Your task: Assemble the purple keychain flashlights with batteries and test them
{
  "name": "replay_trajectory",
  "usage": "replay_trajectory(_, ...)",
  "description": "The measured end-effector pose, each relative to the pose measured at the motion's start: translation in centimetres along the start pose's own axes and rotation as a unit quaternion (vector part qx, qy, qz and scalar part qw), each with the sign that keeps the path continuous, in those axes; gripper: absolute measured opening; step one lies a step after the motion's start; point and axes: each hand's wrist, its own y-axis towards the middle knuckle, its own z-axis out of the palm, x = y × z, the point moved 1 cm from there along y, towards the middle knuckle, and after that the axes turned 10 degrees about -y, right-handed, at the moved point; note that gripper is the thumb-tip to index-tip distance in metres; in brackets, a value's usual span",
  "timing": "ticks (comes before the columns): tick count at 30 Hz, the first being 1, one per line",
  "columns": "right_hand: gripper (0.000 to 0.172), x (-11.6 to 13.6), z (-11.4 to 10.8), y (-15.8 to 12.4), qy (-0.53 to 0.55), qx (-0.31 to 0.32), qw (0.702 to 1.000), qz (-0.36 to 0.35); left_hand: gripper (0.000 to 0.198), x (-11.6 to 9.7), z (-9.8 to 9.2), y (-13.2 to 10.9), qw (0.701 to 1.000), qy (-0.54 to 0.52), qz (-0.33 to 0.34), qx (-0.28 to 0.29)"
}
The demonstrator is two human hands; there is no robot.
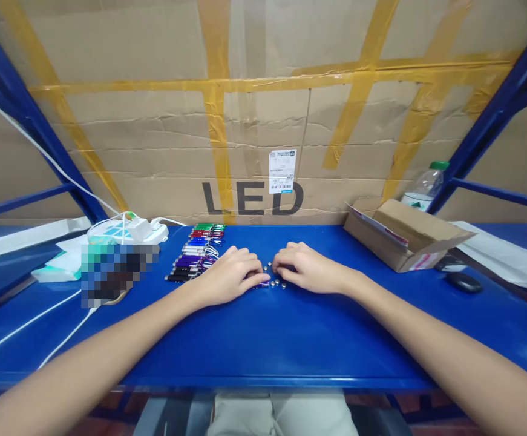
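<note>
My left hand (233, 275) rests on the blue table with its fingers closed on a small purple metal tube (264, 284), which shows only in part beneath the thumb. Just across from it, my right hand (307, 267) has its fingers curled down at the tabletop; whatever they hold, if anything, is hidden. Several small silver button cells (273, 283) lie loose between the two hands. Beside my left hand are rows of slim pen-like metal tubes (195, 249) with clips and cords, grouped by colour: green, red, blue, silver, purple and black.
An open cardboard box (390, 236), a black computer mouse (464, 282) and a plastic bottle (429, 184) stand at the right. To the left are a white power strip (129, 231) with cables and a blurred-out item (118, 275). A large taped carton (167, 157) forms the back wall.
</note>
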Motion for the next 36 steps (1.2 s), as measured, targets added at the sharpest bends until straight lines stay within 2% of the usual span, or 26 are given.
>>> replay_trajectory(5,0.020,-0.13,-0.06,0.03,-0.018,-0.014,1.000,0.018,0.040,0.54,0.11,0.20,0.996,0.064,-0.024,-0.061)
replay_trajectory(13,0.020,-0.51,-0.30,0.10,-0.040,-0.011,0.998,0.050,0.038,0.84,0.15,0.22,0.988,0.069,-0.053,-0.125)
replay_trajectory(24,0.018,-0.50,-0.40,0.10,-0.003,-0.010,0.999,0.046,0.038,0.54,0.09,0.22,0.989,0.064,-0.038,-0.129)
replay_trajectory(36,0.022,-0.16,-0.42,0.00,0.032,0.003,0.999,0.012,0.041,0.89,0.25,0.23,0.989,0.057,-0.063,-0.119)
